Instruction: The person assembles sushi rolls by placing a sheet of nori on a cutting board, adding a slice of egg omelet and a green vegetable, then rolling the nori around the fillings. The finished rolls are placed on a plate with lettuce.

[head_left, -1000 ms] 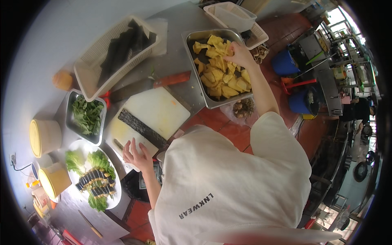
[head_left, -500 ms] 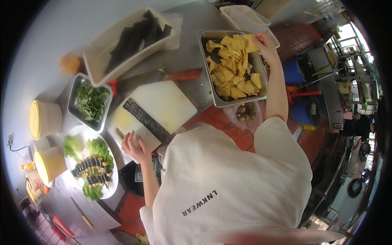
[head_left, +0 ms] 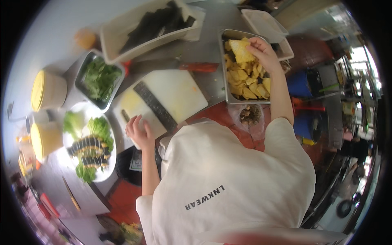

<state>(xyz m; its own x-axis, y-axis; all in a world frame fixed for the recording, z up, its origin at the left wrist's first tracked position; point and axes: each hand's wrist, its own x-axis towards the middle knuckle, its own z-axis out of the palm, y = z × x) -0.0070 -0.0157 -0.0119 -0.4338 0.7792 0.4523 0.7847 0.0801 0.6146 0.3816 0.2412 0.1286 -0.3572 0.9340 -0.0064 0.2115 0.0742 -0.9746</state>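
My right hand (head_left: 263, 54) is closed on the edge of a yellow wrinkled sheet of food (head_left: 241, 51), raised above the steel tray (head_left: 227, 96) at the back right. Many similar yellow pieces (head_left: 247, 83) fill that tray. Fingers spread, my left hand (head_left: 140, 131) rests at the near left edge of the white cutting board (head_left: 183, 92), holding nothing that shows. A long black seaweed strip (head_left: 155, 107) lies flat across the board, just right of this hand. Near its fingertips is a small thin dark piece (head_left: 125, 115).
A white oval plate (head_left: 108, 173) carries lettuce and black-wrapped rolls. Behind it stands a metal tray of green leaves (head_left: 100, 79). A cream basket (head_left: 108, 45) holds dark seaweed. Red-handled knife (head_left: 200, 66) lies beyond the board; another knife (head_left: 72, 194) lies front left. Yellow-lidded tubs (head_left: 52, 90) line the wall.
My right hand has lifted a yellow sheet from the pile and moved slightly toward the tray's middle. My left hand stays on the board's edge. The whole view has shifted.
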